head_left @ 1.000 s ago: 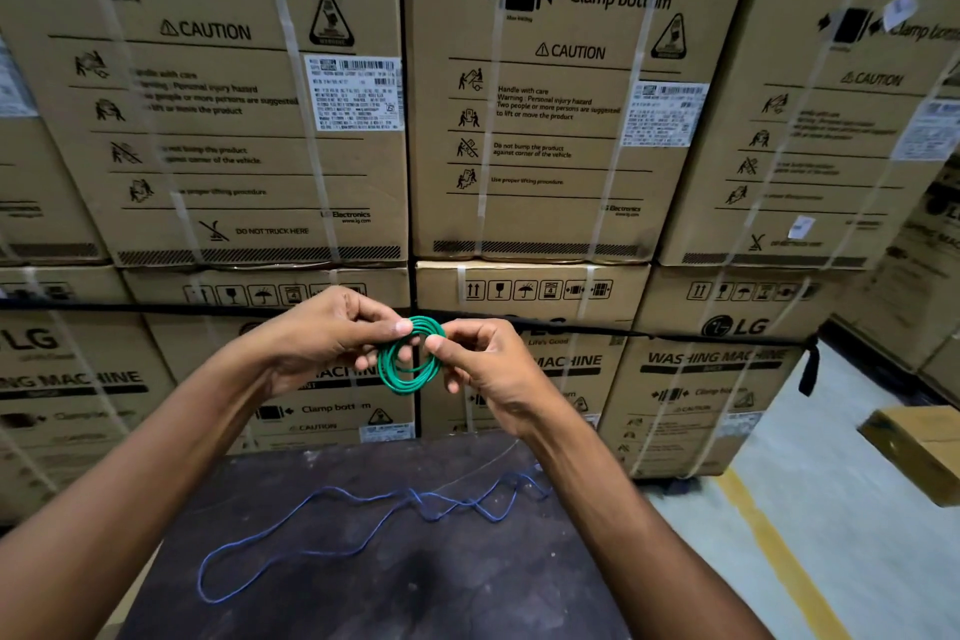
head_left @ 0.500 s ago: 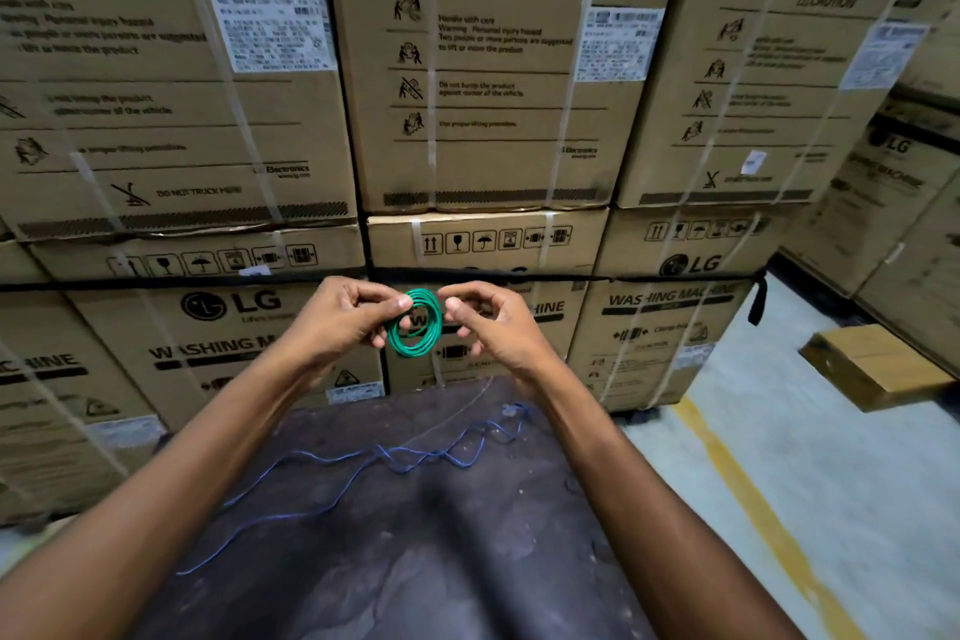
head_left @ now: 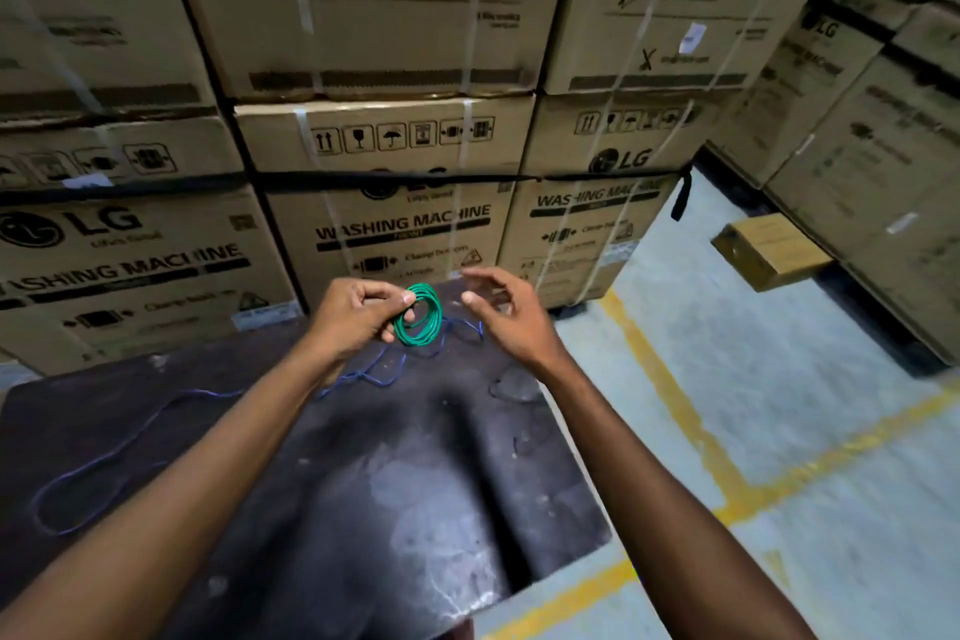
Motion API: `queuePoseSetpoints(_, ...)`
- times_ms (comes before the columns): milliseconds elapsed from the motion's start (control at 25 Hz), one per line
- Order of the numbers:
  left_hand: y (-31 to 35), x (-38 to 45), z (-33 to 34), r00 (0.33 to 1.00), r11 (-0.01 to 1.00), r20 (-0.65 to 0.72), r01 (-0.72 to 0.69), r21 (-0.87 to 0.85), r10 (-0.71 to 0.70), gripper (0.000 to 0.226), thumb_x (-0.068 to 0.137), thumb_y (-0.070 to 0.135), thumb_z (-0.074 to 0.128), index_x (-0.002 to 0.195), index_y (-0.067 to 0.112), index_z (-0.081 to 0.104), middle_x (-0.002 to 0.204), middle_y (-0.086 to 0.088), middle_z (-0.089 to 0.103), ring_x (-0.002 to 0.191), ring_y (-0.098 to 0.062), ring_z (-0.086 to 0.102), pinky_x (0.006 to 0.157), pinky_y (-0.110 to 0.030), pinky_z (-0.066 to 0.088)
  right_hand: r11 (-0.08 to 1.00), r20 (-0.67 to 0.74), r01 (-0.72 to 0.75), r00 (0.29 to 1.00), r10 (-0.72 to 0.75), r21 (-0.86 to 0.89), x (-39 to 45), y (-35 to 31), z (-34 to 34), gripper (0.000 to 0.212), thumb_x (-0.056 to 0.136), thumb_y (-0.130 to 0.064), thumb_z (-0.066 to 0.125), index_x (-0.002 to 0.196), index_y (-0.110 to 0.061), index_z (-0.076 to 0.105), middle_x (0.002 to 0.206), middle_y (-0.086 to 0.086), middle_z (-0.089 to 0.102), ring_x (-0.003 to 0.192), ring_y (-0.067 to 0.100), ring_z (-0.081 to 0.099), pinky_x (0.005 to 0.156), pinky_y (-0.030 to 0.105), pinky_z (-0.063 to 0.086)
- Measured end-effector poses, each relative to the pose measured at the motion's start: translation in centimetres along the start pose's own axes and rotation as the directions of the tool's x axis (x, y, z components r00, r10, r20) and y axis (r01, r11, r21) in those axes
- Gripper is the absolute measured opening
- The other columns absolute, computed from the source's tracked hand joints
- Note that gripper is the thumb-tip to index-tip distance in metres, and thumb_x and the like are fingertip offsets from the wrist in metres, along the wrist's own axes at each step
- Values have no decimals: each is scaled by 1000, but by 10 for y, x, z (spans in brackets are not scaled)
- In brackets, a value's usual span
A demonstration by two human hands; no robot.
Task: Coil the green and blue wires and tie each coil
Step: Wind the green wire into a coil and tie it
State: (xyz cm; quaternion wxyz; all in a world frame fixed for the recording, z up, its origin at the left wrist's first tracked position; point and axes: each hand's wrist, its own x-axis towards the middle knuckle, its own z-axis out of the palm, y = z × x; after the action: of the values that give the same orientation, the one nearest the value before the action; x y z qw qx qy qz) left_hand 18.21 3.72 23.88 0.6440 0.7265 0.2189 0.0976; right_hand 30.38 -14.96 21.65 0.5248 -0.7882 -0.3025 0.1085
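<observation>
Fingers [head_left: 387, 299] of left hand [head_left: 358, 317] pinch green coil [head_left: 418, 322] above surface's far edge; right hand [head_left: 498, 317] open, empty. Blue wire [head_left: 130, 437] loose across surface [head_left: 415, 509]. Best keep loops pinched while tying.

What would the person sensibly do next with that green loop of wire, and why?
Probably lay the green coil down on the dark table and reach for the blue wire. The left hand alone pinches the coil, already wound into a neat ring; the right hand hangs open beside it, holding nothing, and the blue wire lies loose and uncoiled. Whether the green coil is tied is too small to tell.
</observation>
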Motion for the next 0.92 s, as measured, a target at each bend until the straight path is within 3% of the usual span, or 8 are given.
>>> queuePoseSetpoints(80,-29,7,25,998,998,25,63,-2,-63,14,95,7,67,84,7,75,59,6,72,40,0,49,43,-12,44,995,-8,-86,996,86,-39,-11,36,-12,27,91,-16,72,118,-15,72,106,1,74,85,-4,63,78,16,50)
queuePoseSetpoints(200,-70,12,57,987,988,43,155,-25,-154,11,95,7,67,88,5,75,57,7,71,39,1,48,43,-12,44,975,-27,-219,976,218,-38,-22,88,-22,23,90,-17,72,113,-13,74,105,4,76,86,12,68,75,19,52)
queuePoseSetpoints(320,-109,18,84,975,976,46,217,-22,-216,12,95,7,68,85,7,75,57,7,71,39,0,49,44,-13,46,952,-30,-301,954,300,-51,-31,134,-22,29,85,-29,70,109,-15,76,102,3,77,88,20,72,74,19,52)
queuePoseSetpoints(400,-136,21,101,960,960,42,278,-18,-277,13,94,8,68,83,7,75,57,6,70,39,0,49,43,-13,45,929,-34,-365,931,364,-58,-44,164,-17,28,83,-31,72,107,-15,76,100,3,78,83,18,71,73,18,52)
queuePoseSetpoints(600,-186,15,134,921,921,27,389,-11,-388,17,93,8,70,77,12,74,51,6,65,37,-1,49,41,-14,44,850,2,-525,851,526,-53,-87,229,1,13,86,-13,76,98,-17,77,92,8,78,72,3,66,77,23,53)
queuePoseSetpoints(720,-209,6,148,907,908,43,419,9,-419,19,93,5,69,75,9,75,53,5,67,38,-2,49,41,-15,43,815,5,-572,818,575,-93,-114,259,17,20,79,-28,76,96,-18,79,92,-2,78,81,9,71,82,28,56)
queuePoseSetpoints(920,-231,-9,159,884,883,31,463,73,-466,16,94,5,67,81,-1,74,44,9,62,33,-1,46,39,-10,38,785,-62,-581,810,583,-213,-138,287,40,34,76,-42,79,103,-23,76,90,-2,72,80,13,67,80,29,54)
